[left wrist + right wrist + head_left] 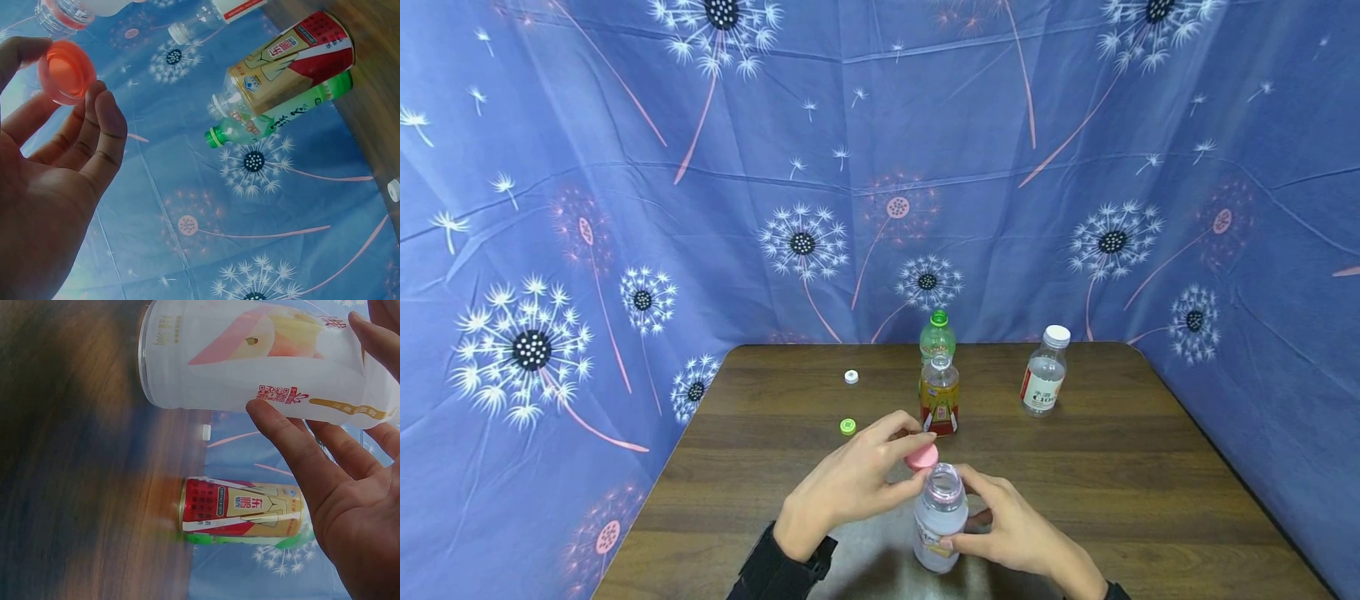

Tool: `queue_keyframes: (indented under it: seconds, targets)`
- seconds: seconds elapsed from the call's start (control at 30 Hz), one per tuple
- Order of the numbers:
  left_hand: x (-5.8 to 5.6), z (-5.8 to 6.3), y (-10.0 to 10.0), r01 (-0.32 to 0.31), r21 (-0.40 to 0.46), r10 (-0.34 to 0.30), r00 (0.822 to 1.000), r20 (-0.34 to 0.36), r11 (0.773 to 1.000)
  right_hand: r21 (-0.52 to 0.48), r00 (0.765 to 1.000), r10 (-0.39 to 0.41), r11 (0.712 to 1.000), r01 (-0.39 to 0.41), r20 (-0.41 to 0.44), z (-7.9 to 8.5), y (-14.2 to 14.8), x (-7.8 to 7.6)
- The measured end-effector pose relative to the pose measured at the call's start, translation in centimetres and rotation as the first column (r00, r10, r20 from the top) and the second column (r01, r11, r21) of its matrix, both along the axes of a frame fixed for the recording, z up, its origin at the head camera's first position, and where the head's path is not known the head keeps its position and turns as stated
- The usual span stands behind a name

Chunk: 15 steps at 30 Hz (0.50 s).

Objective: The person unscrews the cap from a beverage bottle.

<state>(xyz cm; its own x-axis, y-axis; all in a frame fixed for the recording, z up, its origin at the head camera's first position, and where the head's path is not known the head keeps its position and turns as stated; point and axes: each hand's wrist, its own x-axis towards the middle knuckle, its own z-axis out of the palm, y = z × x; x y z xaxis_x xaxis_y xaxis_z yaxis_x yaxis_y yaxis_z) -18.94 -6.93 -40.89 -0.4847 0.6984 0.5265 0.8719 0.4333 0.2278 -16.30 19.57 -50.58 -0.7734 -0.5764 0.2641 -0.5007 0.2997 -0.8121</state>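
My left hand (861, 475) pinches a pink bottle cap (922, 457) between thumb and fingers, just above and left of a bottle's mouth. In the left wrist view the hollow inside of the cap (66, 72) faces the camera. That bottle (941, 521) is whitish and uncapped, with a fruit picture on its label in the right wrist view. Around its right side curls my right hand (1011, 521), thumb in front and fingers behind. The bottle stands upright near the table's front.
Behind stand an open bottle with a gold and red label (940, 396) and a green bottle (937, 337). A white-capped clear bottle (1044, 375) is at the back right. A green cap (847, 427) and a white cap (851, 377) lie left on the wooden table (1150, 467).
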Motion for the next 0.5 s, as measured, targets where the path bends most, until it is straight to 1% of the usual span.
queue_keyframes:
  seconds: [0.1, 0.27, 0.5]
  targets:
    - [0.1, 0.2, 0.3, 0.01, 0.013, -0.01, 1.0, -0.002, 1.0, -0.004, 1.0, 0.005, 1.0, -0.005, 0.0, 0.0, 0.1, 0.0]
    - [0.3, 0.5, 1.0, 0.053, 0.026, -0.053, 0.999, 0.005, 0.998, -0.003, 1.0, 0.005, 1.0, -0.005, -0.017, 0.0, 0.1, 0.1]
    - [0.7, 0.3, 1.9, 0.07, -0.008, -0.07, 0.997, 0.017, 0.997, -0.026, 0.999, 0.02, 0.999, -0.021, -0.037, -0.2, 0.0, 0.1]
